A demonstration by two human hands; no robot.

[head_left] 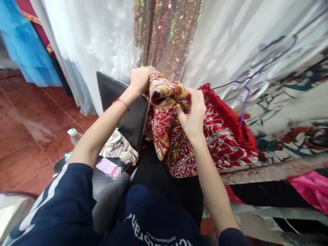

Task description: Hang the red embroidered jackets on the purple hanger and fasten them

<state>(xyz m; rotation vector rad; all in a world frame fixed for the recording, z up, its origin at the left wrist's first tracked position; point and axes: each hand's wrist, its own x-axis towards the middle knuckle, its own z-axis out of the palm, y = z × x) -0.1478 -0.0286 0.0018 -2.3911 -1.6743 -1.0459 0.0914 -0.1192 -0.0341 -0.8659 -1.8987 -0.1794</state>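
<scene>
Hanging cloth fills the room: one white sheer curtain (87,41), one sequinned panel (166,34) glittering between the drapes, one pale satin sheet (256,41) printed lower down with teal and red figures, one blue tulle (28,44) at the far left. Under them lies a floor of red-brown tiles (30,116).

Next in size is the single red cloth (205,136), thick with gold and silver embroidery in curling patterns. It spills from chest height down over the person's lap, its top edge rolled into a bunched fold. The left hand (140,80) grips that roll from behind, fingers closed over it. The right hand (193,114) pinches the front of the same fold, thumb and fingers (183,112) pressed on the cloth, which hangs below both hands.

One black chair back (128,112) stands beside the left forearm, one white patterned rag (118,147) on its seat, one pink slip (106,165) near it. One clear bottle (74,135) with a green cap sits on the floor. One thin red thread (121,101) circles the left wrist.
</scene>
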